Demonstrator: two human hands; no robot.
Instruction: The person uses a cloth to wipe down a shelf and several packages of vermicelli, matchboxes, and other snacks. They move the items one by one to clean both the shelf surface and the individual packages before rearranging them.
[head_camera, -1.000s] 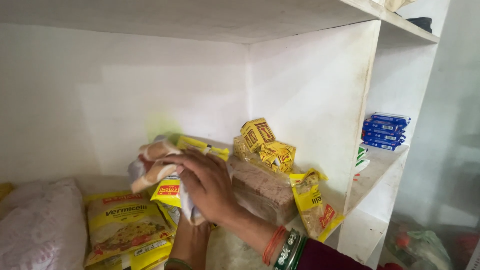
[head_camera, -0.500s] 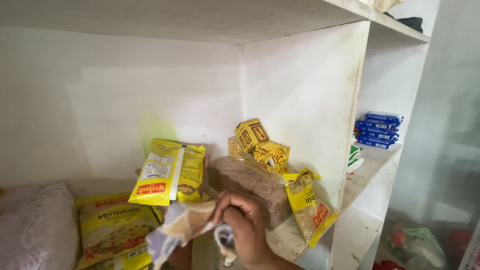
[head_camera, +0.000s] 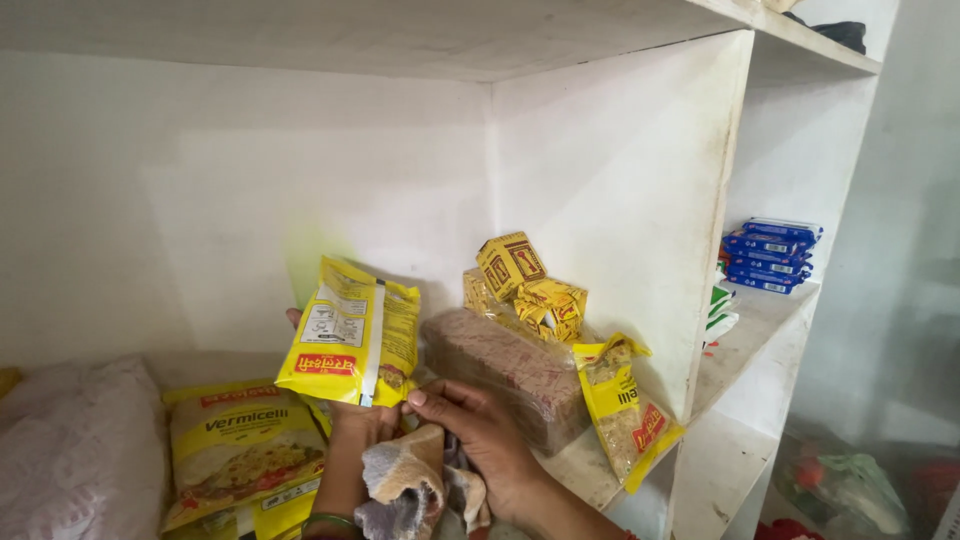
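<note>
- White shelf in a corner, with food packs on it
- Left hand is closed on a yellow packet and holds it up off the shelf
- Right hand is closed on a rag, low at the front edge
- Brown block, yellow boxes and a noodle bag sit to the right
- Vermicelli pack lies flat on the left
- Looks like shelf wiping is partway; most packs are not lifted yet
</note>
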